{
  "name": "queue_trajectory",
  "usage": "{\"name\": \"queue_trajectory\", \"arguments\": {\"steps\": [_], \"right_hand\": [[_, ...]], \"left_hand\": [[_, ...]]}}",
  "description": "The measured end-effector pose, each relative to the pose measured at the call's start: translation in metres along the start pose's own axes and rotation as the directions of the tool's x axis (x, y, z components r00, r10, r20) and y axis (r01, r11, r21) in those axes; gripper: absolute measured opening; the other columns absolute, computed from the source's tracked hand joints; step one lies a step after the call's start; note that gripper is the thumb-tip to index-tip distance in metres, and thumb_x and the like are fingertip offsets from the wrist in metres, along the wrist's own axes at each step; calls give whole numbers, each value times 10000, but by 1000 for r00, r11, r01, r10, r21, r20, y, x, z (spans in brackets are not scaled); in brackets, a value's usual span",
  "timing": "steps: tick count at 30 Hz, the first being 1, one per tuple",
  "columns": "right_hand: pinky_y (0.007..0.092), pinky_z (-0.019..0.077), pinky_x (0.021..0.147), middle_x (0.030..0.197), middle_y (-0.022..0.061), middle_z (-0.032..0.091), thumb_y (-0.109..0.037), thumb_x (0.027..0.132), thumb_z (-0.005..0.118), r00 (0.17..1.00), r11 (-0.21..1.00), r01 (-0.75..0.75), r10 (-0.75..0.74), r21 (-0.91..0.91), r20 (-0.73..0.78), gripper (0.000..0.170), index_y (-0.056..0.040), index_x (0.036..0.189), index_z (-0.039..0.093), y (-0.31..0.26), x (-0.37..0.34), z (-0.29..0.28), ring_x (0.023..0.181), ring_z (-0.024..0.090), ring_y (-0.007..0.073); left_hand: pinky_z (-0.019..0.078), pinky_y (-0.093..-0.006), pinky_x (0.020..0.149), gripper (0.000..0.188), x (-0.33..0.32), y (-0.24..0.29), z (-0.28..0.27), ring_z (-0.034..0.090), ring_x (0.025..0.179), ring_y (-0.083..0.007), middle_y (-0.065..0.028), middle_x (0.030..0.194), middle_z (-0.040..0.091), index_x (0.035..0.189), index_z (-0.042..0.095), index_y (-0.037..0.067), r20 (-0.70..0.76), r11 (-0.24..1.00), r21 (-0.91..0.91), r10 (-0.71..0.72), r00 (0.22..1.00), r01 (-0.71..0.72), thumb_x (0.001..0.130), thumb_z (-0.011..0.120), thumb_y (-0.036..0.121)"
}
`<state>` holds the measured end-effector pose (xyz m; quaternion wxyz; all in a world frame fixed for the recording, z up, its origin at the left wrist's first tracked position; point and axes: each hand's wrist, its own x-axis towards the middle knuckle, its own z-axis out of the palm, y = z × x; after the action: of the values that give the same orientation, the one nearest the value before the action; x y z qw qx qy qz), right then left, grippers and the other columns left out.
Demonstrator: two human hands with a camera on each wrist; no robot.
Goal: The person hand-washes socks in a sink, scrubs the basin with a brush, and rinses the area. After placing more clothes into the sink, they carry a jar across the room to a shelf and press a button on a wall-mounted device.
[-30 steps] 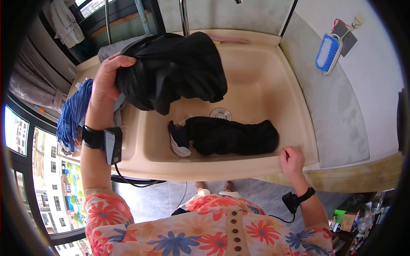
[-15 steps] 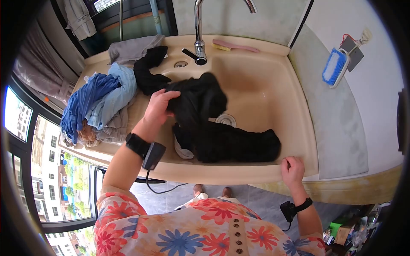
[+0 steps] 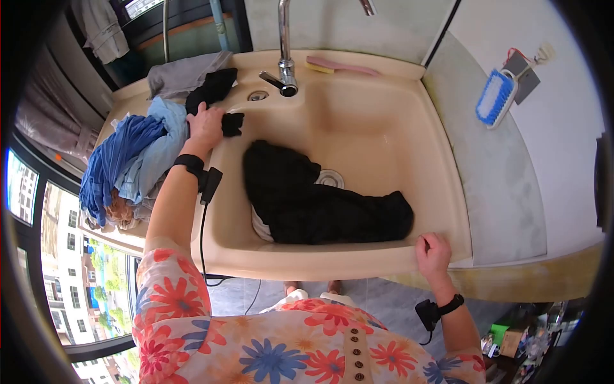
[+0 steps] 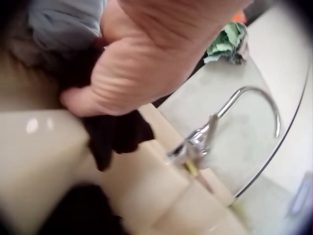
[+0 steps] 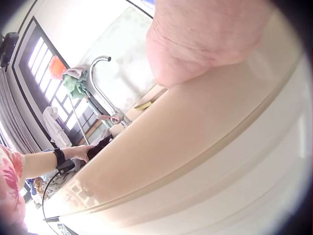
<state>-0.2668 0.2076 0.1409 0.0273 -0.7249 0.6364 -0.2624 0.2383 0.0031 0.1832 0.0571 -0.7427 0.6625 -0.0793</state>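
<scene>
Gripping, left hand [image 3: 206, 128]: black cloth [image 3: 212, 89] in fingers, on bench [image 3: 131, 102] beside blue clothes [image 3: 121, 153].
Right hand [image 3: 433, 253]: resting on near rim of sink [image 3: 377, 141] with curled fingers.
Sink: containing black garment [image 3: 326, 214] against drain [image 3: 330, 178].
Tap [image 3: 286, 61]: standing left of pink brush [image 3: 345, 66].

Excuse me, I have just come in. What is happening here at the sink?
A person is handling laundry. The left hand grips a black cloth at the sink's left side, next to a pile of blue clothes. The right hand rests, curled, on the front rim and holds nothing. In the basin lies a black garment, with something white peeking out beneath.
</scene>
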Motion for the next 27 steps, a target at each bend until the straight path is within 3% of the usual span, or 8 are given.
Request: {"name": "queue_trajectory", "arguments": {"steps": [5,9,10,13,15,21,25,27], "right_hand": [[388,404,632,651,89,560,-84,719,554,1000,1000,15,-15,21,-7,61,-52,668,556,1,1,0,627,528,300],[388,405,632,650,86,558,-85,718,556,1000,1000,6,-6,-10,14,59,-52,669,557,5,-4,2,620,528,297],[387,405,631,649,87,557,-85,718,555,999,999,38,-38,-29,10,58,-51,671,558,7,-2,4,619,527,295],[386,403,632,639,94,548,-83,721,553,997,997,72,-73,-35,-28,62,-46,671,556,9,-3,7,611,522,292],[383,402,629,634,97,543,-82,724,551,996,996,92,-92,-2,-19,66,-43,671,554,11,-4,7,608,519,292],[376,396,620,618,99,532,-79,734,547,999,998,44,-45,41,17,78,-38,668,548,5,-3,3,599,513,289],[376,392,618,610,98,527,-81,738,548,999,998,0,-2,55,48,86,-42,662,545,11,-4,9,596,512,284],[377,390,614,609,96,525,-81,739,548,999,999,9,-12,51,45,87,-44,660,543,11,-5,8,598,513,283]], "left_hand": [[459,-424,776,422,3,-21,-3,581,883,-306,-126,897,629,1037,589,74,-330,902,-425,-73,941,-79,615,596,88],[474,-364,670,341,-52,31,-62,610,752,-292,-188,785,609,899,583,9,-322,507,-811,31,946,-293,595,627,157],[478,-387,677,318,-75,53,-85,602,740,-323,-182,776,610,881,576,6,-122,667,-729,93,988,-153,602,620,152],[486,-359,694,454,-126,99,-66,597,771,-298,-155,816,602,998,561,47,-185,738,-454,471,863,-500,596,684,219],[478,-372,735,513,-147,104,-52,580,817,-315,-144,870,592,1054,551,58,141,560,-738,674,725,-377,594,704,226],[412,-373,865,507,-155,3,-84,506,981,-309,-137,1035,551,1082,543,78,-360,812,-415,267,894,-410,614,700,191],[389,-357,898,536,-151,-92,-114,495,1052,-288,-136,1063,569,1062,577,85,-615,973,15,-171,769,229,555,687,218],[397,-349,889,549,-148,-132,-103,509,1041,-287,-139,1065,573,1061,583,88,-466,958,-111,-284,838,263,547,688,248]]}}
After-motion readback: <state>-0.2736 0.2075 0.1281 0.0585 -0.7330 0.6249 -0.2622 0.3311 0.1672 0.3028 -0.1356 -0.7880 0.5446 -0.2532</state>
